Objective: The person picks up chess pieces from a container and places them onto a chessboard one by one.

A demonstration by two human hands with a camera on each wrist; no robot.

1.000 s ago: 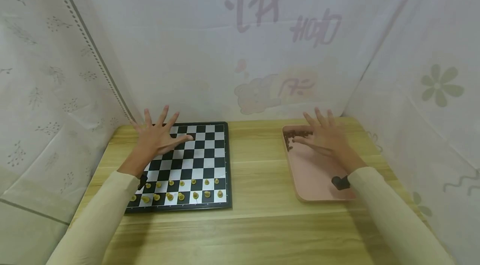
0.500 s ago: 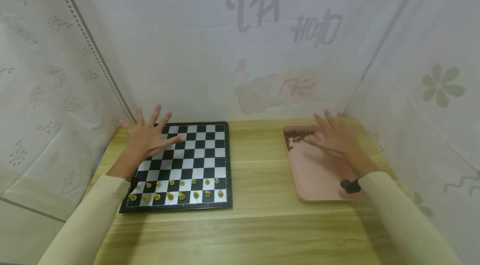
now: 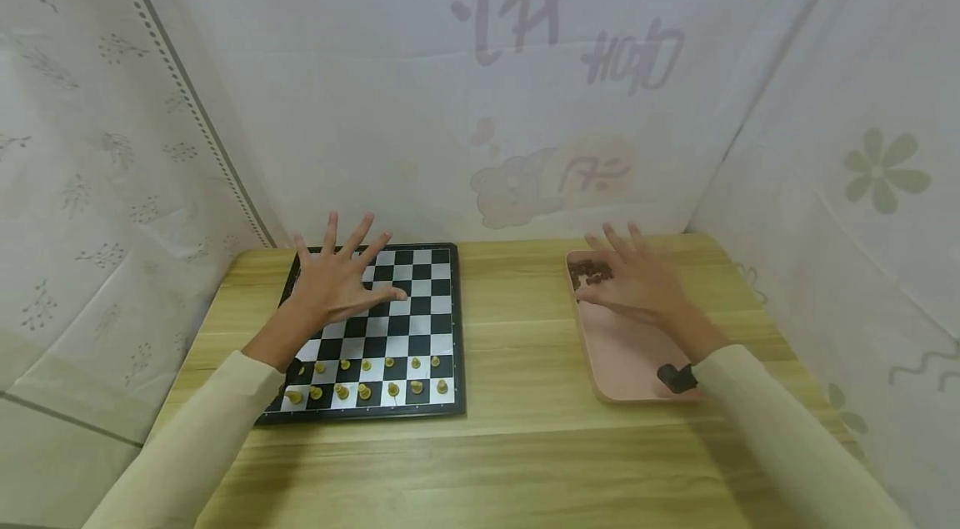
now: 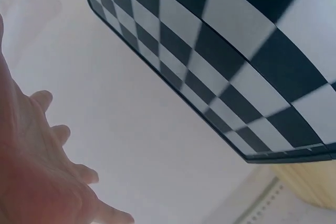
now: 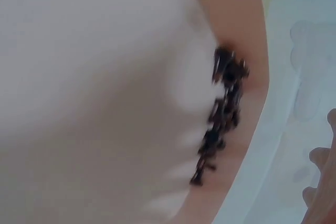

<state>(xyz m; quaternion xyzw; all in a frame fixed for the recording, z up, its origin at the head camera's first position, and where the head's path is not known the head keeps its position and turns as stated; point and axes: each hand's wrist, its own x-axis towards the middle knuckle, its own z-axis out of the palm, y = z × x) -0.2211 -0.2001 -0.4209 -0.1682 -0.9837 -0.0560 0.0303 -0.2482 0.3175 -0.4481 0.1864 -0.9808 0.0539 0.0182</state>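
Note:
My left hand (image 3: 330, 283) hovers over the black-and-white chessboard (image 3: 427, 325), fingers spread wide and holding nothing. Gold chess pieces (image 3: 364, 390) stand in two rows on the board's near side; my wrist and sleeve cover the left end of those rows. Over the pink tray (image 3: 607, 362) on the right is my right hand (image 3: 637, 279), its fingers also spread, with nothing in it. Dark chess pieces (image 5: 218, 114) lie heaped along the tray's far wall, partly hidden behind the right hand in the head view. In the left wrist view, the left fingers (image 4: 84, 174) stretch out beside the board.
Both the board and the tray rest on a light wooden table (image 3: 517, 362), with a strip of bare wood between them. White printed cloth (image 3: 375, 96) hangs close behind the table and along both sides. A black strap piece (image 3: 677, 379) sits at the right wrist.
Both hands first swung left and right apart, then came back inward toward each other. The fingers stay spread throughout, and the board, pieces and tray keep their places.

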